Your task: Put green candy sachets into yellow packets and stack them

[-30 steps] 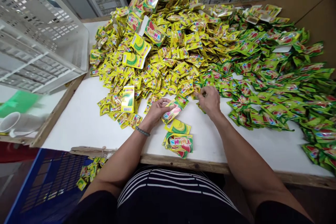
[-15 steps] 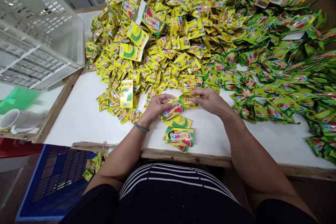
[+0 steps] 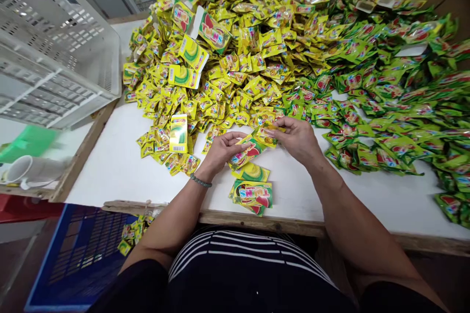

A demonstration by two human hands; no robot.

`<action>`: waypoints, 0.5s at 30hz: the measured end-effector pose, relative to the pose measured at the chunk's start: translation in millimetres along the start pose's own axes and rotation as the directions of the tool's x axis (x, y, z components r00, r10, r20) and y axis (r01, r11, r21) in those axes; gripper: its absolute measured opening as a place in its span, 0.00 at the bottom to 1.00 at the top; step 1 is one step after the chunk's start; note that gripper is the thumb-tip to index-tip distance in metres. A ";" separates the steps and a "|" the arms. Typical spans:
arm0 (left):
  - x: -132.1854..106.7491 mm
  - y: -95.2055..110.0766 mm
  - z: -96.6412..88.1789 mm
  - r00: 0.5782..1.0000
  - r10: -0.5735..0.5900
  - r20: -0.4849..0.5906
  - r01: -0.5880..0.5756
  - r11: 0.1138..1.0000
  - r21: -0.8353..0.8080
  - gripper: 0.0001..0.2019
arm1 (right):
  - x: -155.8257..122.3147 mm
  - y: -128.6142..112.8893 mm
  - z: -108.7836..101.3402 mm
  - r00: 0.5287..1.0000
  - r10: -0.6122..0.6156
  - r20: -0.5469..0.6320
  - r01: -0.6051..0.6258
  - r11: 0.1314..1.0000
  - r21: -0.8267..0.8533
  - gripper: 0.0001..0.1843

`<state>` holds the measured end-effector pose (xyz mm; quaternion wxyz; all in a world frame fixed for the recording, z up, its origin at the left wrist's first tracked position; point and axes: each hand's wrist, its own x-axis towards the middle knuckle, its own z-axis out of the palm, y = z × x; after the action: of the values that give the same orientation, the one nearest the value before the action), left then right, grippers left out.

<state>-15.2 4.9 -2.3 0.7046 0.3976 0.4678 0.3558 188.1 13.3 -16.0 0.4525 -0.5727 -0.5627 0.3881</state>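
Observation:
My left hand (image 3: 222, 151) is closed on a small green-and-yellow candy box (image 3: 246, 153) with a watermelon print, thumb across its face. A yellow candy packet (image 3: 266, 138) is pinched in my right hand (image 3: 296, 138), right at the box's upper right end. Whether the packet is partly inside the box I cannot tell. Just below the hands, a yellow box with a melon print (image 3: 251, 172) and a "TWINS" box (image 3: 253, 193) lie overlapping on the white table (image 3: 293, 200). Another yellow box (image 3: 178, 133) rests on packets to the left.
A big heap of yellow packets (image 3: 227, 93) covers the table's back, with green packets (image 3: 385, 93) to the right. Some boxes lie on the heap. A white crate (image 3: 55, 78) and mug (image 3: 35, 171) are at left; a blue crate (image 3: 69, 254) sits below the wooden edge (image 3: 257, 219).
My right hand has drawn in slightly, its fingers more curled, and the yellow packet now sits more plainly at the box's end. My left hand keeps its hold on the box.

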 end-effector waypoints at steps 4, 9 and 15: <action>0.0 -0.8 2.1 1.000 0.015 -0.022 -0.017 0.997 -0.071 0.25 | -8.4 -7.9 18.0 0.988 -0.014 -0.153 0.014 1.000 -0.005 0.13; -0.3 -1.5 1.6 0.999 -0.032 0.009 0.032 0.995 -0.095 0.26 | -15.8 -9.7 31.2 0.984 -0.028 -0.176 0.044 0.996 0.083 0.15; -2.7 2.3 -2.4 0.994 -0.091 0.067 0.099 0.986 -0.133 0.26 | -6.7 2.2 15.8 0.996 -0.083 -0.036 0.086 0.993 0.081 0.18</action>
<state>-18.6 4.0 0.2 0.7601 0.3363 0.4395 0.3407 173.3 8.0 -23.2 0.5010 -0.5355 -0.5625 0.3818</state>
